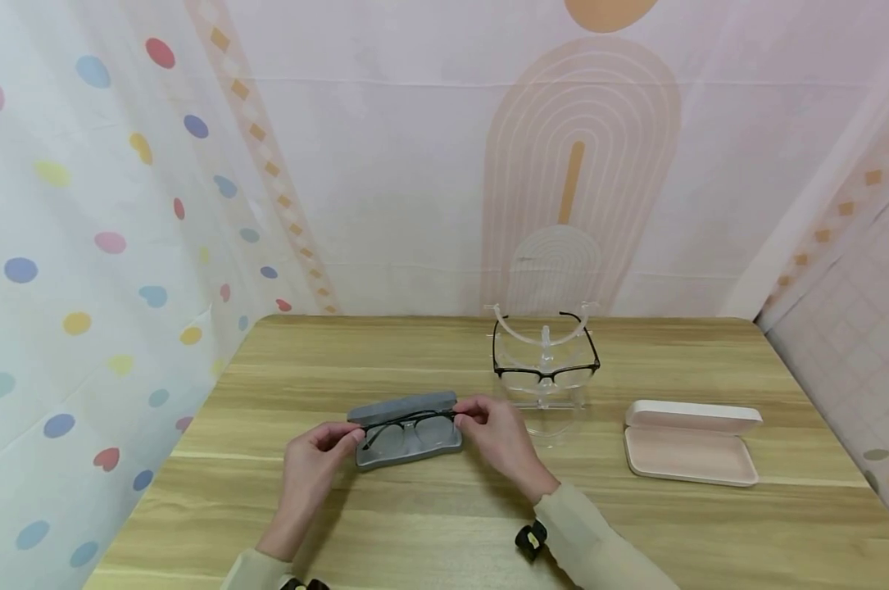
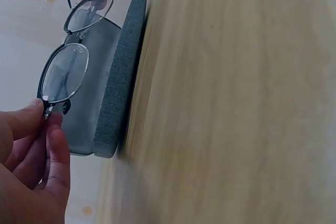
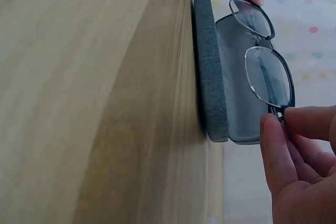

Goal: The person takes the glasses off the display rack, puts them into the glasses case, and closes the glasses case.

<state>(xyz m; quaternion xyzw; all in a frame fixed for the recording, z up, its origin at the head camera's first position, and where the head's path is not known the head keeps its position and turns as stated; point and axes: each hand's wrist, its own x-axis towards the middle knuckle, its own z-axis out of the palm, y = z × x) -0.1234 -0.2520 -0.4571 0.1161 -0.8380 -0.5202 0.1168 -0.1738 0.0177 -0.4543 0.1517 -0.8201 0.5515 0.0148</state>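
A pair of black half-rimmed glasses [image 1: 410, 422] is held over an open grey glasses case [image 1: 409, 456]. My left hand [image 1: 315, 455] pinches one end of the frame at the hinge between thumb and fingers. At the other end, my right hand [image 1: 501, 436] pinches the opposite hinge. Both temples are folded behind the lenses [image 2: 65, 72]. In the right wrist view the glasses [image 3: 268, 74] stand tilted above the case's grey lining, with the fabric-covered side [image 3: 210, 66] of the case on the table.
Right of the case, a clear display stand [image 1: 546, 348] carries another pair of black glasses [image 1: 546, 376]. Farther right lies an open pale pink glasses case [image 1: 691, 456]. The wooden table [image 1: 444, 533] ends at a patterned curtain [image 1: 385, 164] behind.
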